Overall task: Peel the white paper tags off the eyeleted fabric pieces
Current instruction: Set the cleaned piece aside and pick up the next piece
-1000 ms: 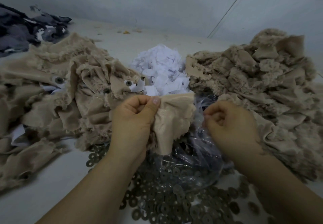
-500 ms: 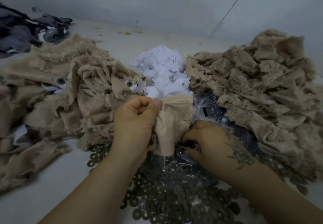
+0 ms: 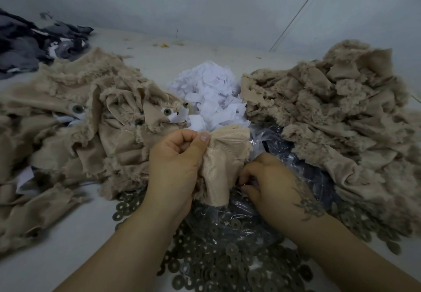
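Note:
My left hand (image 3: 175, 162) grips a beige fabric piece (image 3: 225, 155) bunched in its fist, smooth side toward me; no tag or eyelet shows on it. My right hand (image 3: 273, 182) is low beside the fabric's bottom edge, fingers curled down into a clear plastic bag (image 3: 230, 221); what the fingertips hold is hidden. A heap of peeled white paper tags (image 3: 211, 91) lies just behind the hands. On the left pile of fuzzy beige pieces (image 3: 79, 132), an eyelet (image 3: 167, 111) with a white tag (image 3: 175, 117) shows.
A second pile of beige pieces (image 3: 341, 109) fills the right side. Several dark metal washers (image 3: 216, 269) spill from the bag over the white table toward me. Dark grey fabric (image 3: 27, 43) lies at the far left by the wall.
My right hand dropped from beside the fabric down into the plastic bag and stays there with curled fingers. My left hand keeps its grip on the fabric piece, nearly still.

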`<state>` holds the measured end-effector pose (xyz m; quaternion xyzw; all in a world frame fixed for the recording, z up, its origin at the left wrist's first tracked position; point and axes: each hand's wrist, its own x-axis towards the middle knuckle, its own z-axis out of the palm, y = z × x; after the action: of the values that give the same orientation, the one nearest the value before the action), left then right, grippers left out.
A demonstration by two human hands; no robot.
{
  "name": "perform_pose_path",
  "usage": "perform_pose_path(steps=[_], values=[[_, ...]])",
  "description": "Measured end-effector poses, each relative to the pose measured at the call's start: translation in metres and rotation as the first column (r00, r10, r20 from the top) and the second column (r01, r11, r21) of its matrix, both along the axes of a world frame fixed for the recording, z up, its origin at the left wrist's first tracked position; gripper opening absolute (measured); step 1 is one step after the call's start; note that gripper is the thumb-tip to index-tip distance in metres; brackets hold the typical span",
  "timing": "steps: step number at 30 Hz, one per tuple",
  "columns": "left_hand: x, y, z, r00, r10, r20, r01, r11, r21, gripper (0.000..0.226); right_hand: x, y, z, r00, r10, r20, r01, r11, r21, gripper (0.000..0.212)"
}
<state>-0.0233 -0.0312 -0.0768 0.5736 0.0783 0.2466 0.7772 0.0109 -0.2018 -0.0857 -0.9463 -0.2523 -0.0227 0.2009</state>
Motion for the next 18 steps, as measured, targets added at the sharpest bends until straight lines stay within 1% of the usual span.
perform_pose_path(steps=[1, 4, 5, 6, 7, 8, 9, 10, 11, 14, 16, 18], values=[[0.0, 0.0, 0.0, 1.0, 0.0, 0.0, 0.0, 1.0, -0.004, 0.021, 0.001, 0.0, 0.002, 1.0, -0.006, 0.005, 0.006, 0.997, 0.075, 0.013], [0.0, 0.001, 0.001, 1.0, -0.005, 0.003, 0.005, 1.0, -0.009, 0.02, 0.002, 0.003, 0.009, 0.995, -0.054, 0.088, 0.029, 0.964, 0.265, 0.026], [0.0, 0.001, 0.001, 1.0, -0.011, 0.004, 0.011, 1.0, -0.01, 0.019, 0.001, 0.004, 0.009, 0.995, -0.078, 0.068, 0.049, 0.937, 0.347, 0.026], [0.0, 0.0, 0.001, 1.0, -0.019, 0.007, 0.019, 1.0, -0.014, 0.019, 0.001, 0.005, 0.01, 0.996, -0.084, -0.031, 0.088, 0.883, 0.46, 0.023], [0.0, 0.0, 0.001, 1.0, -0.027, 0.01, 0.028, 0.999, -0.019, 0.019, 0.0, 0.006, 0.012, 0.984, -0.037, -0.177, 0.137, 0.789, 0.599, 0.021], [0.0, 0.0, 0.001, 0.999, -0.035, 0.013, 0.035, 0.999, -0.021, 0.019, -0.001, 0.007, 0.013, 0.947, 0.044, -0.32, 0.208, 0.675, 0.708, 0.022], [-0.001, -0.001, 0.002, 0.999, -0.041, 0.016, 0.041, 0.999, -0.018, 0.018, -0.002, 0.008, 0.015, 0.896, 0.133, -0.423, 0.283, 0.562, 0.777, 0.024], [-0.001, -0.001, 0.002, 0.999, -0.044, 0.019, 0.045, 0.999, -0.014, 0.016, -0.002, 0.008, 0.016, 0.86, 0.186, -0.475, 0.339, 0.487, 0.805, 0.026], [-0.002, -0.001, 0.002, 0.999, -0.047, 0.021, 0.047, 0.999, -0.013, 0.015, 0.0, 0.007, 0.016, 0.843, 0.205, -0.498, 0.373, 0.445, 0.814, 0.03], [-0.002, -0.002, 0.002, 0.998, -0.063, 0.029, 0.064, 0.998, -0.018, 0.013, 0.004, 0.005, 0.015, 0.849, 0.192, -0.492, 0.389, 0.404, 0.828, 0.035], [-0.003, -0.002, 0.002, 0.997, -0.072, 0.035, 0.073, 0.997, -0.02, 0.011, 0.006, 0.005, 0.015, 0.836, 0.225, -0.5, 0.417, 0.331, 0.846, 0.037], [-0.003, -0.002, 0.002, 0.996, -0.074, 0.04, 0.075, 0.997, -0.015, 0.01, 0.005, 0.006, 0.015, 0.802, 0.282, -0.527, 0.462, 0.268, 0.845, 0.032]])
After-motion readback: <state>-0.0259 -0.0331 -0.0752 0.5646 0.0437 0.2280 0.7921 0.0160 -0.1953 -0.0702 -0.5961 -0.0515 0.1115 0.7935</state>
